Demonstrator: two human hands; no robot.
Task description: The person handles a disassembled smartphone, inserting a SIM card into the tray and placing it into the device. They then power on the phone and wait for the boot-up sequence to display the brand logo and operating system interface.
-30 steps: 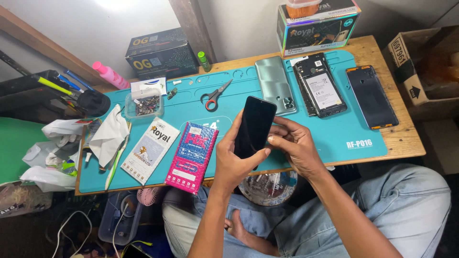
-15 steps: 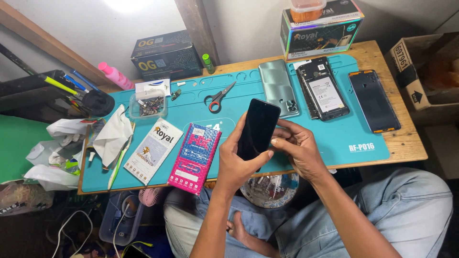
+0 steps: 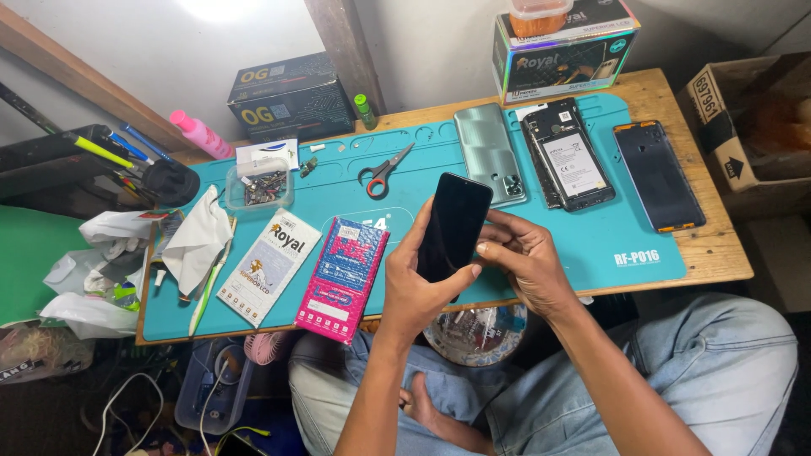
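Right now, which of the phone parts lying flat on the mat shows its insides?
The middle one, between the grey-green back cover and the black screen panel: it alone lies open, battery exposed; the neighbours show closed faces.

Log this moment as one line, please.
left hand: holds black screen | right hand: fingers on screen edge | over: teal mat

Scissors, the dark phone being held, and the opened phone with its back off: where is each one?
scissors (image 3: 382,174), head view, on the pivot where blades meet handles.
dark phone (image 3: 454,226), head view, on the middle of its black screen.
opened phone (image 3: 568,154), head view, on its exposed battery.
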